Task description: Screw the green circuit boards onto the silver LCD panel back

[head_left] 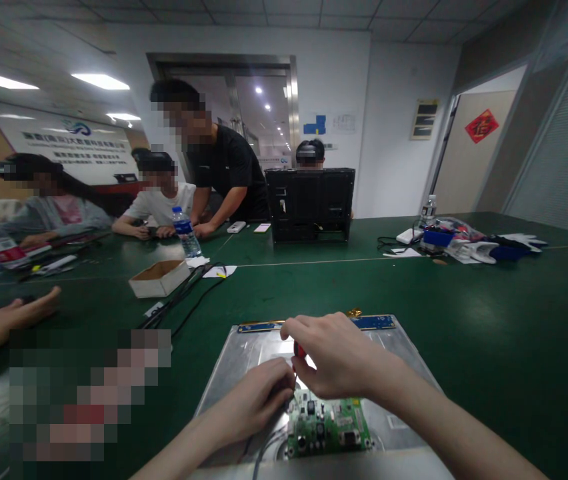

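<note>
A metal-backed display panel (224, 367) lies on the table in front of me, with a green circuit board (331, 423) on its near part. A narrow blue circuit strip (377, 323) runs along its far edge. My right hand (339, 353) is closed around the red handle of a screwdriver (299, 348), held upright above the board's far left corner. Low beside it, my left hand (259, 393) has its fingers curled together at that corner. Whatever they pinch is hidden. Dark cables (264, 450) run along the board's left side.
A green table (464, 307) spreads all around. Ahead stand an open cardboard box (160, 279), a water bottle (185, 233) and an upright black display frame (310, 205). Gloves (484, 250) lie at the right. Another person's hand (24, 310) reaches in from the left; several people are opposite.
</note>
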### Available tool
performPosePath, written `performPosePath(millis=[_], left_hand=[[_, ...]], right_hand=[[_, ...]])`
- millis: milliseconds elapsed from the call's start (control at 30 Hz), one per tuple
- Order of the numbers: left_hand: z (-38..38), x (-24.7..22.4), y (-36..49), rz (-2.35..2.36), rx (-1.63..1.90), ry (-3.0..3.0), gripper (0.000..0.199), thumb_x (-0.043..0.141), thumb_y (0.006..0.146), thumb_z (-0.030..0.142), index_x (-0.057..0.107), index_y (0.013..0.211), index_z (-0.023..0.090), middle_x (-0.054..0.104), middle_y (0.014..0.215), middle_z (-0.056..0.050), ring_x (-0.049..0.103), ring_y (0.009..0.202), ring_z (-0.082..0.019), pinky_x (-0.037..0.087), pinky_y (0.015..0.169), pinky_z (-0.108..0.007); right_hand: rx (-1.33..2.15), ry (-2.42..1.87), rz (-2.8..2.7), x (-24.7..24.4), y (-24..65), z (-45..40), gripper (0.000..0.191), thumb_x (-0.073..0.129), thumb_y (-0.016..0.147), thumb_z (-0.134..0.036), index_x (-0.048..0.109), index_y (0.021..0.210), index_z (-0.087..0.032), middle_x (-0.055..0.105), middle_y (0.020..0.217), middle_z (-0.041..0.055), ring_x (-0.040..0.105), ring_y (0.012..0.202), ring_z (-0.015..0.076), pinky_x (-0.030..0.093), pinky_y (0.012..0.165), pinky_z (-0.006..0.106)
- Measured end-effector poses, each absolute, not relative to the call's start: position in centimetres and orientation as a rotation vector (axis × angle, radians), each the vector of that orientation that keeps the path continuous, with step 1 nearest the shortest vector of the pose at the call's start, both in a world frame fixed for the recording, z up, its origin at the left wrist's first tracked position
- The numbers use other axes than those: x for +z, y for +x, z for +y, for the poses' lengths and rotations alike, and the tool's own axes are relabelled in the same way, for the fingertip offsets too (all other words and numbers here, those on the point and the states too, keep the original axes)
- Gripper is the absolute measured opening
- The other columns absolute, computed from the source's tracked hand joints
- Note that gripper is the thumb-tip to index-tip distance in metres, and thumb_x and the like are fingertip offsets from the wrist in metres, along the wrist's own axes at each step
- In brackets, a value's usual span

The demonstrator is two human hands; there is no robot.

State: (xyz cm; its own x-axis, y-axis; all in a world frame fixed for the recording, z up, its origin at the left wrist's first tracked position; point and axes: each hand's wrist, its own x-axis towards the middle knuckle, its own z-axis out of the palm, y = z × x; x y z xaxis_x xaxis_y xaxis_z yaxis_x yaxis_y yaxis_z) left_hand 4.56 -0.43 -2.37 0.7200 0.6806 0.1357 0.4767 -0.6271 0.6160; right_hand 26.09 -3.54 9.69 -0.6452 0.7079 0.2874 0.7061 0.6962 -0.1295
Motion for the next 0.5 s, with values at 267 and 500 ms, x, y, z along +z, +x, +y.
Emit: performPosePath(millis=[267,500], left_hand=[[-0.67,-2.17,4.65,0.862,0.517,2.378,0.012,0.049,0.095,0.016,0.059,0.098,0.019,0.067,0.103,-0.007,0.059,0.09,-0.022,0.047,0.08,-0.033],[-0.29,-2.75,4.59,0.861,0.498,2.358,0.01,0.05,0.098,0.023,0.059,0.097,0.018,0.067,0.1,-0.007,0.058,0.087,-0.023,0.048,0.078,-0.034]], right_hand=[[-0.03,-1.173,-2.586,9.54,25.89,-3.36,0.014,0.064,0.093,-0.031,0.061,0.1,-0.02,0.078,0.088,0.0032,0.068,0.068,0.0181,0.021,0.053,0.029],[0.012,-1.06,-2.613,9.96,26.12,-3.81,0.022,0.059,0.082,-0.02,0.059,0.104,-0.017,0.073,0.099,0.0065,0.065,0.073,0.019,0.025,0.052,0.03]])
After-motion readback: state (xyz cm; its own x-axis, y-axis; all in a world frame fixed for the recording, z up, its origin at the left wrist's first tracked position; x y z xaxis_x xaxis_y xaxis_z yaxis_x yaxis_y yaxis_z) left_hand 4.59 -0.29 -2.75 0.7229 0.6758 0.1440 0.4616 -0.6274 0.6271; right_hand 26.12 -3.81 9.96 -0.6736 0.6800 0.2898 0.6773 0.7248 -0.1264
